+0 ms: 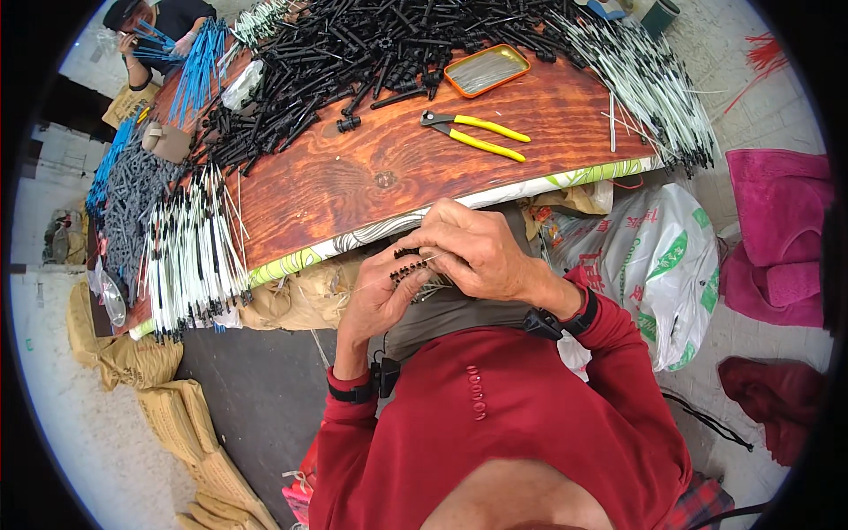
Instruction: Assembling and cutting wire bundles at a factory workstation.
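Over my lap, just off the table's near edge, both hands are close together. My left hand is closed around a row of small black ridged parts, partly covered by the fingers. With thumb and fingers pinched, my right hand holds a thin pale wire that runs up to those parts. Beyond the hands, pliers with yellow handles lie on the wooden table. An orange-rimmed tin farther back holds thin straight wires.
Black plastic parts are heaped across the table's back. Bundles of white rods with black ends lie left, and more white rods right. Grey parts and blue rods sit far left, near another person. A plastic bag stands right.
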The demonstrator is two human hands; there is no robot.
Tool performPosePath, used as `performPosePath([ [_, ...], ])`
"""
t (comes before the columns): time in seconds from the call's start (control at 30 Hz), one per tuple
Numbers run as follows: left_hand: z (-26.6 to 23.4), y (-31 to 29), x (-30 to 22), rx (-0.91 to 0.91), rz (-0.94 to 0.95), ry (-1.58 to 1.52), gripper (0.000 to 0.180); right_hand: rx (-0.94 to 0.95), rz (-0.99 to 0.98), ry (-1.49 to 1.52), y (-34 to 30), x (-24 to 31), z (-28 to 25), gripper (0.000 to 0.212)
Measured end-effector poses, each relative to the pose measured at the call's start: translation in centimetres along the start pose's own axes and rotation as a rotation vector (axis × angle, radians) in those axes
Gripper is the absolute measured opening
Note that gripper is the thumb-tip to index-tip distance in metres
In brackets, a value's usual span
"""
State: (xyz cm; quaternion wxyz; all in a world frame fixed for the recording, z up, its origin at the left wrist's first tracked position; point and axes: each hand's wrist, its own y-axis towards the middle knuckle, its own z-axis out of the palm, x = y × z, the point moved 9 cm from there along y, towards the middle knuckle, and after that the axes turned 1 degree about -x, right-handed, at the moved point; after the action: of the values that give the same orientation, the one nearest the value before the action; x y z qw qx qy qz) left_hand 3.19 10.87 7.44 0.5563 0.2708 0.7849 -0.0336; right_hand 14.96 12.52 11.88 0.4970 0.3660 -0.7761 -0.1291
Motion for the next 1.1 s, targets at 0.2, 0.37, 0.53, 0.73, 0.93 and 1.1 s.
performPosePath([
  [0.2, 0.0, 0.3, -0.2, 0.017, 0.009, -0.041, 0.013, -0.014, -0.005, 0.021, -0.2, -0.2, -0.5, 0.024],
  [0.37, 0.1, 0.5, -0.7, 0.041, 0.016, -0.07, 0.015, 0.026, -0.029, 0.012, 0.0, 0.1, -0.6, 0.027],
  [0.53, 0.3, 0.5, -0.7, 0.055, -0.022, -0.103, 0.016, 0.053, -0.074, -0.037, 0.0, 0.5, -0.7, 0.028],
  [0.73, 0.5, 0.6, -0.7, 0.062, -0.042, -0.047, 0.018, 0.057, -0.134, -0.17, 0.0, 1.1, -0.9, 0.028],
  [0.93, 0.8, 0.4, -0.4, 0.104, -0.083, -0.049, 0.018, 0.072, -0.162, -0.147, -0.2, 0.8, -0.7, 0.026],
  [1.1, 0.8, 0.3, -0.2, 0.115, -0.085, -0.073, 0.017, 0.095, -0.152, -0.047, -0.1, 0.5, -0.6, 0.023],
])
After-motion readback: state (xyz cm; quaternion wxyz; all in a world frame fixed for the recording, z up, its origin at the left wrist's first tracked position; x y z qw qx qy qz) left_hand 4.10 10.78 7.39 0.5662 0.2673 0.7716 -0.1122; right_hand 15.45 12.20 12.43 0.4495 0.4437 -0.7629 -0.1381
